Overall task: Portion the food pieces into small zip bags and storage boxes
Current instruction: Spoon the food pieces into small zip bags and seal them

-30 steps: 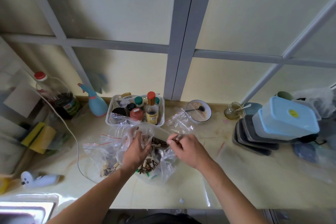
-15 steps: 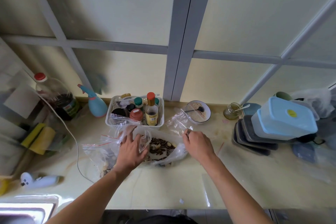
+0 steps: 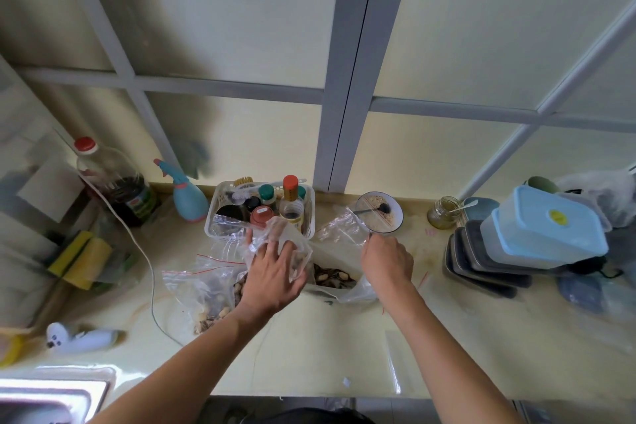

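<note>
Clear crinkled plastic zip bag (image 3: pixel 344 229); glossy smooth countertop (image 3: pixel 327 348); plastic storage boxes (image 3: pixel 547 227).

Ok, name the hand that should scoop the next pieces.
Right. The right hand sits beside the open food bag; the left hand already grips a small zip bag.

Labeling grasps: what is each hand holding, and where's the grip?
Left hand holds a small zip bag by its side. Right hand pinches another clear bag at its near edge.
</note>
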`<state>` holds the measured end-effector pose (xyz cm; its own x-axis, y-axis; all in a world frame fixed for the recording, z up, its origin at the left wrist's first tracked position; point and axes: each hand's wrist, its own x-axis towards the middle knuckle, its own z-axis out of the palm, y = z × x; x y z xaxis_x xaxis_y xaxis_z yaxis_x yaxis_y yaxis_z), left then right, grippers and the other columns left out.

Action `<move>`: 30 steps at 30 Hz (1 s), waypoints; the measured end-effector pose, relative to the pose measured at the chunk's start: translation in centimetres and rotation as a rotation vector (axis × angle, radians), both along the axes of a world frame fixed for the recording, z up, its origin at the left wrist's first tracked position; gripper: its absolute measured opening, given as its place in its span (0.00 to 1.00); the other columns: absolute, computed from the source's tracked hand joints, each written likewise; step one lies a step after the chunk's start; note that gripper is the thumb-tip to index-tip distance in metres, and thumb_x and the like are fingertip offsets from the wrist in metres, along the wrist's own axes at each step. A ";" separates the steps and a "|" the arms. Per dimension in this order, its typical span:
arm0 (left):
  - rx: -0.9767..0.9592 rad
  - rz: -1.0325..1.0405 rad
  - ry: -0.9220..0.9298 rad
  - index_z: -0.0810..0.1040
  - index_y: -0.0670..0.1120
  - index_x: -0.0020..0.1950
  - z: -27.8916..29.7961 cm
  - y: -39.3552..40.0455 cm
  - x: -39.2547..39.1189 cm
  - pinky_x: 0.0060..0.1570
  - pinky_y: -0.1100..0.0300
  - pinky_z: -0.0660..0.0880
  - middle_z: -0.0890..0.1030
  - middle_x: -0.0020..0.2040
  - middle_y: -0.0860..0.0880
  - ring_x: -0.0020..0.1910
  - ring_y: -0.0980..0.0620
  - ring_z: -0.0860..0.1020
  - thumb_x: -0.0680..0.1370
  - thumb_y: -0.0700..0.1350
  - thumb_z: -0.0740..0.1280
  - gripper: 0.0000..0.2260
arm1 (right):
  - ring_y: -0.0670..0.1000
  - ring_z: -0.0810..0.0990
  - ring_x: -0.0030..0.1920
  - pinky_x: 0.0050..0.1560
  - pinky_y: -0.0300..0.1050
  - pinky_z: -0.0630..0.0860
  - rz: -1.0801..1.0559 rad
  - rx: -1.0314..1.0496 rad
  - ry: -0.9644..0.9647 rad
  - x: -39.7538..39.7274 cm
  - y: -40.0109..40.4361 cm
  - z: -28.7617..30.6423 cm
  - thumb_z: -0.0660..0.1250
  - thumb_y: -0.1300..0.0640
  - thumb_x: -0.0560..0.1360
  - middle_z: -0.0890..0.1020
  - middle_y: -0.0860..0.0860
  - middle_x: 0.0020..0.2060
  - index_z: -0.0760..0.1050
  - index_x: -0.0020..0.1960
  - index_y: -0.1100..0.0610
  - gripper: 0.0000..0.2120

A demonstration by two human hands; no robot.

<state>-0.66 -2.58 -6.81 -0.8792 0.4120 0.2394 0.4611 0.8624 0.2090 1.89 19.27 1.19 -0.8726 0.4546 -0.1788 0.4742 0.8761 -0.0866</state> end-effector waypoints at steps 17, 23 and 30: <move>-0.008 -0.084 0.000 0.74 0.47 0.55 0.7 0.8 1.0 0.65 0.41 0.70 0.65 0.74 0.39 0.58 0.39 0.78 0.75 0.62 0.64 0.20 | 0.61 0.83 0.45 0.38 0.45 0.66 0.130 -0.236 0.211 0.8 -1.2 -5.1 0.53 0.56 0.85 0.84 0.60 0.42 0.72 0.47 0.58 0.13; 0.032 -0.143 0.031 0.74 0.47 0.52 2.7 2.7 1.0 0.59 0.41 0.76 0.66 0.72 0.39 0.55 0.39 0.76 0.74 0.61 0.61 0.18 | 0.63 0.83 0.44 0.38 0.46 0.68 0.149 -0.269 0.214 0.7 -2.6 -5.1 0.56 0.57 0.85 0.84 0.62 0.42 0.74 0.49 0.61 0.12; 0.002 -0.286 0.136 0.72 0.46 0.52 3.5 3.9 1.3 0.58 0.48 0.72 0.68 0.69 0.39 0.64 0.42 0.70 0.74 0.60 0.63 0.18 | 0.60 0.83 0.46 0.42 0.45 0.74 0.033 -0.577 0.182 0.7 -2.5 -5.9 0.66 0.57 0.79 0.86 0.56 0.44 0.80 0.54 0.57 0.07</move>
<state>0.65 1.28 -3.34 -0.6877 0.6373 0.3479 0.7086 0.6935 0.1303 2.64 16.75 -4.67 -0.9244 0.3007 -0.2348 0.3803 0.6775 -0.6296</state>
